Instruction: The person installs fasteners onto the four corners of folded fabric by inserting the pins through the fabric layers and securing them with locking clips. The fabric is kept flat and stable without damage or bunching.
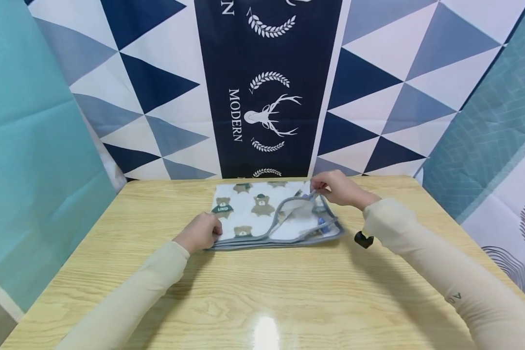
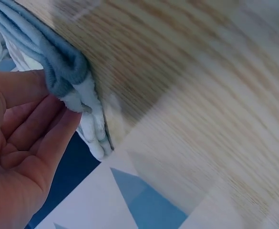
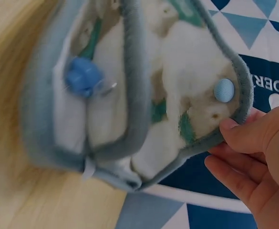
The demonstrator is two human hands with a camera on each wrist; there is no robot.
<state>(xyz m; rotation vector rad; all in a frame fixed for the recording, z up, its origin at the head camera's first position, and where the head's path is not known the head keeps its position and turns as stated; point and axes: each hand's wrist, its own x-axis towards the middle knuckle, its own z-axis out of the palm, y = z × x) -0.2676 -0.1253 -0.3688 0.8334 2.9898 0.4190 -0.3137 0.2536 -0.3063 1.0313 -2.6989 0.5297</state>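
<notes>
A folded white fleece blanket (image 1: pixel 251 218) with brown bears and grey-blue edging lies near the back of the table. At its near left corner my left hand (image 1: pixel 199 232) pinches the stacked layers; the left wrist view shows the blue edging (image 2: pixel 63 62) between thumb and fingers. My right hand (image 1: pixel 334 188) pinches the trimmed edge of the top layer on the right and holds it raised, so that the layers beneath gape. In the right wrist view, a round blue button (image 3: pixel 224 90) sits near the pinched corner, and a blue plastic piece (image 3: pixel 83 76) shows between the layers.
The wood-grain table (image 1: pixel 253 287) extends in front of the blanket. Behind it hangs a patterned cloth (image 1: pixel 267 58) with triangles and a deer head. A small black object (image 1: pixel 364 239) is at my right wrist. A teal sheet (image 1: pixel 39 146) borders the left side.
</notes>
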